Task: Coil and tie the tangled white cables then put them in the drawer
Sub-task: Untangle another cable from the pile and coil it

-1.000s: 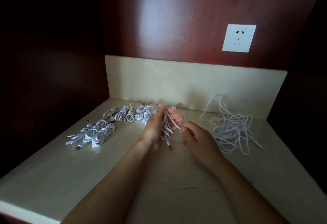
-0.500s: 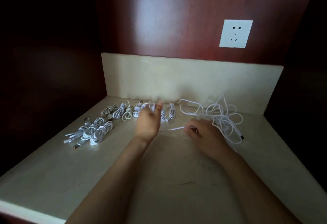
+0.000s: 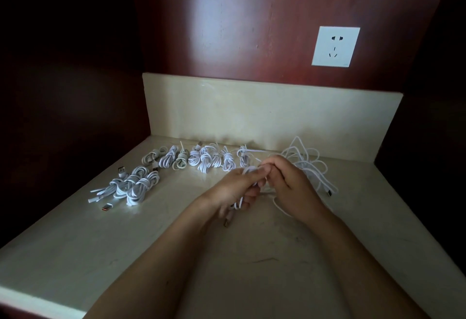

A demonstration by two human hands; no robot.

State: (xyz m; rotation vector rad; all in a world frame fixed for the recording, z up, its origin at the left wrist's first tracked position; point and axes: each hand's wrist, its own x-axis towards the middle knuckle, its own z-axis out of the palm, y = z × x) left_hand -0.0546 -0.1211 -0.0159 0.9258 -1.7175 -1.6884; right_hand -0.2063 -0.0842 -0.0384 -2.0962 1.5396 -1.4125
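My left hand [image 3: 235,188] grips a few loops of a white cable [image 3: 248,170] over the middle of the pale counter [image 3: 100,248]. Its plug end hangs below the palm. My right hand [image 3: 290,187] meets the left one and pinches the same cable at the fingertips. Behind my right hand lies a loose tangle of white cables [image 3: 309,164], and one plug [image 3: 329,193] of it sticks out to the right. Several tied white coils [image 3: 204,159] lie in a row at the back, and several more coils [image 3: 133,187] sit at the left. No drawer is in view.
A pale backsplash [image 3: 264,114] closes the counter's rear, with dark red wood panels above and on both sides. A white wall socket [image 3: 335,46] is mounted at the upper right. The counter's front edge [image 3: 37,303] runs across the bottom left.
My left hand left the row of tied coils and came back to the middle. My right hand drew a strand out of the tangle, and both hands now hold it together.
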